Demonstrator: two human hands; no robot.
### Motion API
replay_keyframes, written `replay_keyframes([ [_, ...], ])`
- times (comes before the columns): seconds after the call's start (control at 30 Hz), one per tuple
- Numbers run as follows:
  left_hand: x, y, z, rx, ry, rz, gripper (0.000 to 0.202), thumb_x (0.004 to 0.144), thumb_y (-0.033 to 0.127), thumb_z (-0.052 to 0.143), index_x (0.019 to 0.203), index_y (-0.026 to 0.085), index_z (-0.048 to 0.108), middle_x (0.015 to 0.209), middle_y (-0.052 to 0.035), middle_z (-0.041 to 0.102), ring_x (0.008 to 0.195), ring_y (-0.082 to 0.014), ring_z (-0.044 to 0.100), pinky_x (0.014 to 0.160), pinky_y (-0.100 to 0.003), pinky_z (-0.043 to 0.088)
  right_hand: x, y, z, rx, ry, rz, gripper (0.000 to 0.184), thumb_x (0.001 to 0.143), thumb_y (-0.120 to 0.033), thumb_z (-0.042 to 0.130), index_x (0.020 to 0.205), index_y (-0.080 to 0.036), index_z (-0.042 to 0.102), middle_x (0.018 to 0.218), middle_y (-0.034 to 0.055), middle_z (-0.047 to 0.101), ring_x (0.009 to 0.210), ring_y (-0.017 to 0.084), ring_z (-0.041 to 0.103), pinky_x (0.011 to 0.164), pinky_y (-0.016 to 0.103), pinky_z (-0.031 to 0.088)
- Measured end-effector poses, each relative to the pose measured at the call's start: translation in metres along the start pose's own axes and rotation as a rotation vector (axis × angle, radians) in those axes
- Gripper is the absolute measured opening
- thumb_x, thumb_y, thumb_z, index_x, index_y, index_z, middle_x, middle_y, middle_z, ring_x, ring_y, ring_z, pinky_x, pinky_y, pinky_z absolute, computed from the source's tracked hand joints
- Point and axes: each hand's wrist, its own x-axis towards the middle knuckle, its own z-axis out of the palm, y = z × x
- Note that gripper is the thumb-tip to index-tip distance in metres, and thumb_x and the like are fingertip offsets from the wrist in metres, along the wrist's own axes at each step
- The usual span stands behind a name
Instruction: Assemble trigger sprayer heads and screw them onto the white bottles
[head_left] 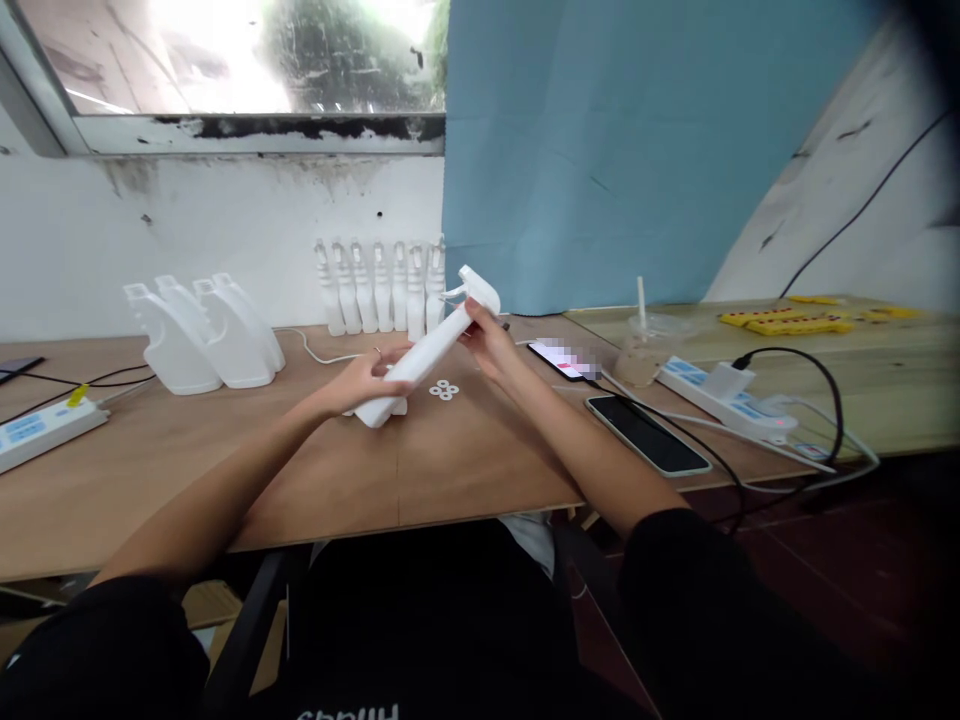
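A white spray bottle [424, 362] with a trigger head is held tilted above the table, its head up to the right and its base down to the left. My left hand [371, 380] is closed around the lower body. Up at the neck, just under the trigger head, my right hand [484, 338] grips the same bottle. Several small white rings [444, 390] lie on the table beside it. Something white shows partly under the bottle's base, mostly hidden. Behind, several white spray bottles [379, 290] stand upright in a row against the wall.
White handled jugs [180, 345] stand at the back left, near a power strip [52, 430]. On the right lie a lit phone [562, 360], a dark phone [649, 435], a drink cup [641, 355] with a straw, and another power strip [724, 405] with trailing cables.
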Motion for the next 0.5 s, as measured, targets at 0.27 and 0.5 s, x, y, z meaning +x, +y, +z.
replay_keyframes([
  [0.27,-0.004,0.007,-0.003,-0.846,-0.451,-0.336,0.102,0.058,0.085,0.034,0.139,0.024,0.034,0.118,-0.0127,0.064,0.066,-0.0272,0.065,0.052,-0.04,0.05,-0.017,-0.014,0.011,0.064,-0.21,-0.034,0.049,0.069,-0.067,0.067,0.099,-0.028,0.063,0.1,0.0025,0.068,0.109,0.021,0.057,0.082,0.034,0.052],
  [0.5,-0.039,-0.025,-0.003,-0.891,-0.746,-0.27,0.097,0.054,0.088,0.031,0.133,0.033,0.043,0.098,-0.0056,0.072,0.051,-0.0242,0.062,0.043,-0.04,0.05,-0.021,-0.032,0.008,0.106,-0.249,-0.109,0.037,0.083,-0.057,0.059,0.112,-0.033,0.059,0.107,0.0023,0.066,0.117,0.023,0.055,0.087,0.042,0.052],
])
